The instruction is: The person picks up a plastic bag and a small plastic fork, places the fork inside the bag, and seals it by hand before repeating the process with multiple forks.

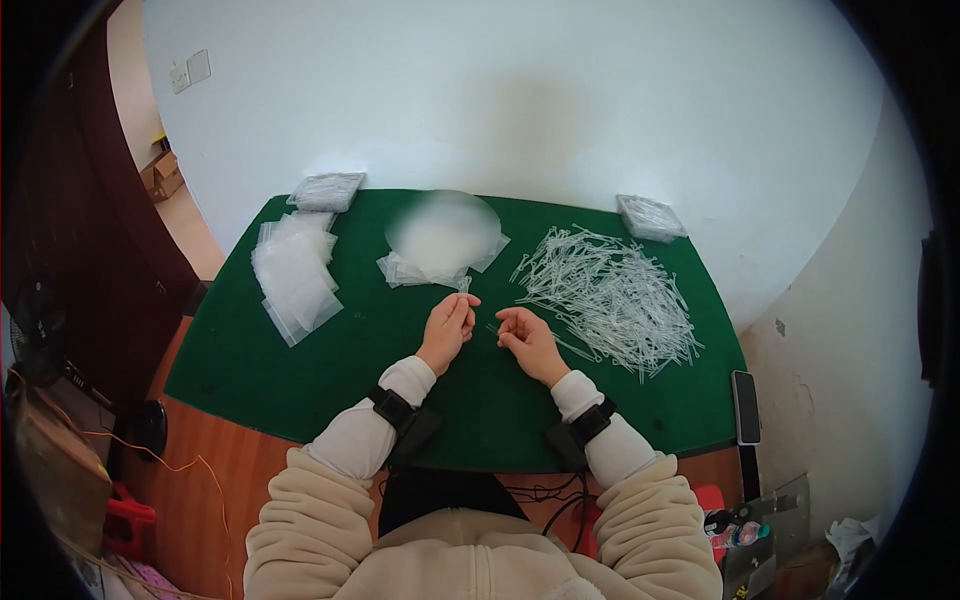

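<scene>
My left hand (449,330) is closed, pinching thin clear plastic sticks (465,284) whose looped ends stick up past the fingertips. Just to its right, my right hand (530,342) has curled fingers, and a thin clear stick (492,328) pokes out from its fingertips on the left. The hands are a little apart over the green table. To the right spreads a loose pile of the same clear sticks (615,300). Beyond my left hand lies a stack of clear plastic bags (405,270), partly hidden by a blurred pale oval.
More flat clear bags (290,270) fan out at the left of the green table (370,410). Filled packs stand at the back left (327,191) and back right (650,217). A phone (746,408) lies at the right edge. Dark cables (545,492) hang below the near edge.
</scene>
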`<state>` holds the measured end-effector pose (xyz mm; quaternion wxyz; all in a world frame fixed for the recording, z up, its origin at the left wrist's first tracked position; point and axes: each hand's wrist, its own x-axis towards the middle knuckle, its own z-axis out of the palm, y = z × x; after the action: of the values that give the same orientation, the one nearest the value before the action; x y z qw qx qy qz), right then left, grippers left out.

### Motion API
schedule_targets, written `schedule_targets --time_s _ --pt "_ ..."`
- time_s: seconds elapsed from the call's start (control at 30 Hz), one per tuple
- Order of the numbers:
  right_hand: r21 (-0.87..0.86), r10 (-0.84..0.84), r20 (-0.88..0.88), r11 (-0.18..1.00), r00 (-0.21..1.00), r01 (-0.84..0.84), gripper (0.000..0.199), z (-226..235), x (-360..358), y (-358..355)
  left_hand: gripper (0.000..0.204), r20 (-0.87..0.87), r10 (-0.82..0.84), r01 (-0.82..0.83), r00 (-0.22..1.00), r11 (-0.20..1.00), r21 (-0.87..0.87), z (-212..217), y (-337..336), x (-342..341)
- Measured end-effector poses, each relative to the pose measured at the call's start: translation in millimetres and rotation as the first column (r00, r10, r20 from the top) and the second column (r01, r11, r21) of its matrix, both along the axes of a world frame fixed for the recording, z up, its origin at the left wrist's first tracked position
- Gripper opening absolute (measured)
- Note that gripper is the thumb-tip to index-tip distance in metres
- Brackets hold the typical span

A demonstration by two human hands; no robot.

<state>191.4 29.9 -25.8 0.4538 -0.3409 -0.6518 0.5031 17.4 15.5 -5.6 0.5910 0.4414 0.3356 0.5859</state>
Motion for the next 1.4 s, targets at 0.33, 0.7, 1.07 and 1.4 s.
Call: schedule_targets --time_s 0.33,0.7,1.07,1.4 --pt "0.546 -0.182 0.439 0.832 0.880 -0.100 0.013 26 2 -15 0.023 -0.267 0.182 -0.127 0.946 0.969 0.211 -7 9 -7" --pt "0.717 -0.307 0.375 0.694 0.875 -0.064 0.014 32 1 -19 0.020 -0.687 0.033 0.227 0.725 0.931 0.285 1 -8 0" --pt "0.671 -0.412 0.015 0.680 0.911 0.296 0.036 40 -3 -19 0.022 -0.378 -0.383 0.426 0.843 0.904 0.034 -6 -2 -1" --pt "0.681 -0.386 0.014 0.679 0.922 0.274 0.030 40 -5 -22 0.024 -0.318 -0.406 0.453 0.857 0.888 0.085 3 -10 3"
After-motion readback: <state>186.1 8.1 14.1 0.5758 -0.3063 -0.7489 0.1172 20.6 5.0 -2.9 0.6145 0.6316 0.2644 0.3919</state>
